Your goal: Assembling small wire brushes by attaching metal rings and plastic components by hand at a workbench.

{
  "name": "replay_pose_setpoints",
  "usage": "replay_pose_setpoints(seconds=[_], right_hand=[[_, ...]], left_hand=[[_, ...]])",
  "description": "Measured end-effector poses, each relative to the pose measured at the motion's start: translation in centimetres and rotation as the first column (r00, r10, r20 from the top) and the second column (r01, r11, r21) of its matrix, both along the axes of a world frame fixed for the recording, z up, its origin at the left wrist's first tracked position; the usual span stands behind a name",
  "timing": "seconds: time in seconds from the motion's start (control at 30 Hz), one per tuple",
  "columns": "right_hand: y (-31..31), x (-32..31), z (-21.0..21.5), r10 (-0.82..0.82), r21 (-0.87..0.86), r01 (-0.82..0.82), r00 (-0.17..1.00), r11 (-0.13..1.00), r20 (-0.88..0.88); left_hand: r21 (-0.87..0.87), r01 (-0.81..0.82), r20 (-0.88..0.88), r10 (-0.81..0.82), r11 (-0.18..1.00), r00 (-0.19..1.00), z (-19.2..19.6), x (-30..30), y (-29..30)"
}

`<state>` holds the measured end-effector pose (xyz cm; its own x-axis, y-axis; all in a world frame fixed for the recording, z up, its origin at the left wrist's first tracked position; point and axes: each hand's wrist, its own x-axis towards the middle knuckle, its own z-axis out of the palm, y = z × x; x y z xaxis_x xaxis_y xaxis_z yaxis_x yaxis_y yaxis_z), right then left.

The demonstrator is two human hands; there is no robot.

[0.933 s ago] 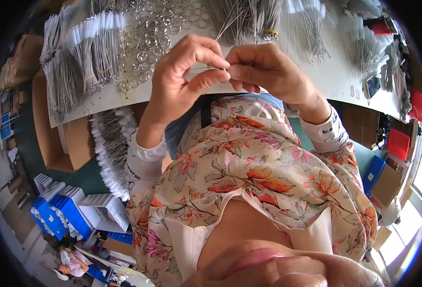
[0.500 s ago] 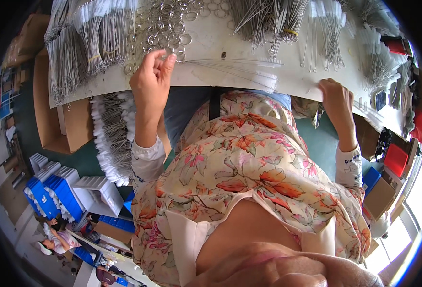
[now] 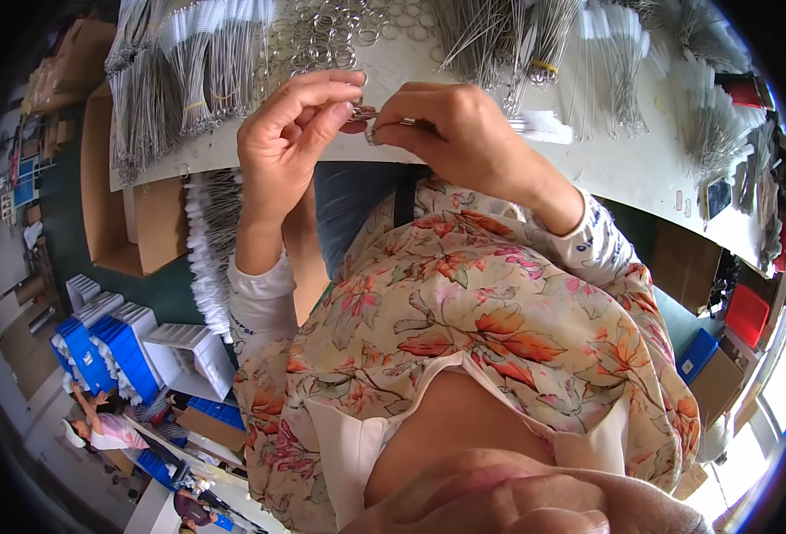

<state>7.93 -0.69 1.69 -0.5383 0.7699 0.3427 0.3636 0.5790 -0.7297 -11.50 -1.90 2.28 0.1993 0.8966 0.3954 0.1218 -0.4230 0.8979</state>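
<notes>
Closely, our two hands work near each other above the front edge of the pale table [image 3: 656,165], nearly meeting at the fingertips. Our right hand [image 3: 475,133] is curled firmly around some thin metal wires [image 3: 365,114], whose near ends poke out to the left, toward our other hand. White bristles [image 3: 549,126] show just past its far side, in line with those wires. A small silver ring [image 3: 371,133] sits at the tips of its fingers. Our left hand [image 3: 275,147] has its fingers bent and its thumb next to the wire ends; we cannot tell whether it pinches them or only touches them. Beyond our hands lies a loose spread of metal rings [image 3: 322,37]. To the left of it we have bundles of wire brushes [image 3: 199,76], bristles pointing away from us, and to the right another wire bundle with a yellow band [image 3: 544,67], then more brushes [image 3: 620,67]. Below the table, on our left, are an open cardboard box [image 3: 160,236] and a long row of white-tufted brushes [image 3: 206,254]. Farther off on that side stand blue bins [image 3: 81,356], with a co-worker [image 3: 99,432] in a white cap beyond.
</notes>
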Motion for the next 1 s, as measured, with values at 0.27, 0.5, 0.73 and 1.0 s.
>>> replay_pose_setpoints(seconds=[0.27, 0.5, 0.73, 1.0], right_hand=[[0.5, 2.5, 2.8, 0.137, -0.613, -0.296, 0.946, 0.733, -0.293], [0.6, 2.5, 1.7, 0.098, -0.621, -0.282, 0.945, 0.732, -0.313], [0.3, 2.3, 2.9, -0.004, -0.664, -0.319, 0.900, 0.676, -0.436], [0.3, 1.0, 5.2, -0.168, -0.601, -0.228, 0.831, 0.766, -0.531]], left_hand=[[0.015, 0.181, -0.007, -0.181, 0.983, 0.983, 2.3, 0.4, 0.2], [0.067, 0.143, -0.022, -0.141, 0.988, 0.990, 1.5, 0.6, 0.3], [0.070, -0.023, 0.085, 0.017, 0.997, 0.996, 2.4, 2.4, -0.6], [0.486, -0.121, -0.090, 0.187, 0.866, 0.978, 3.3, 2.9, 0.4]])
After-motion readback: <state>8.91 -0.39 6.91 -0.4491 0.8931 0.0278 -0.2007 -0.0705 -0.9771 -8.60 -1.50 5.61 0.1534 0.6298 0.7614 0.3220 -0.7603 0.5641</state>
